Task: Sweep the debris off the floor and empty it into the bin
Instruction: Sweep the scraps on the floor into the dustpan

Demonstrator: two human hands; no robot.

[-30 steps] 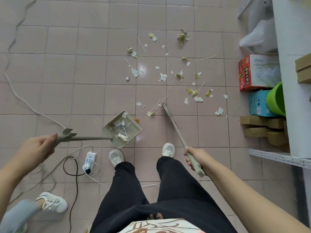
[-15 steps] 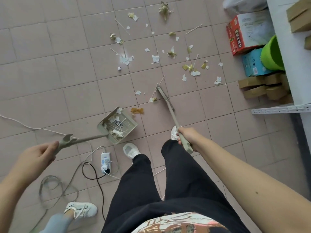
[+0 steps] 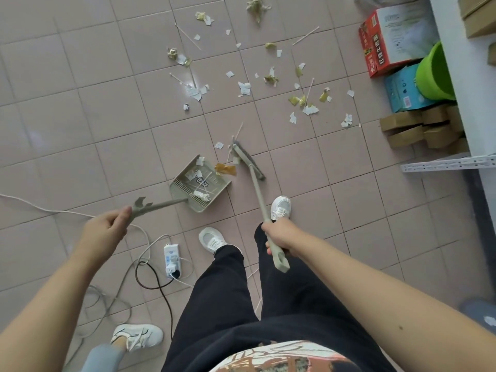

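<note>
Sweeping looks mid-course in the head view: the left hand [image 3: 107, 229] grips the dustpan [image 3: 200, 183] handle and the right hand [image 3: 279, 236] grasps the broom [image 3: 248, 163]. Most debris [image 3: 268, 79] lies on the floor beyond (few scraps panned). Next, likely drawing it in.

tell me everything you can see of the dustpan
The dustpan is beige, plastic-looking, with a comb-toothed rear edge and a long handle ending in a fork. It rests on the floor, mouth towards the broom head. Paper scraps, thin sticks and a white wad lie inside. The left hand grips the handle below the fork; an amber wrapper lies at its lip.
</note>
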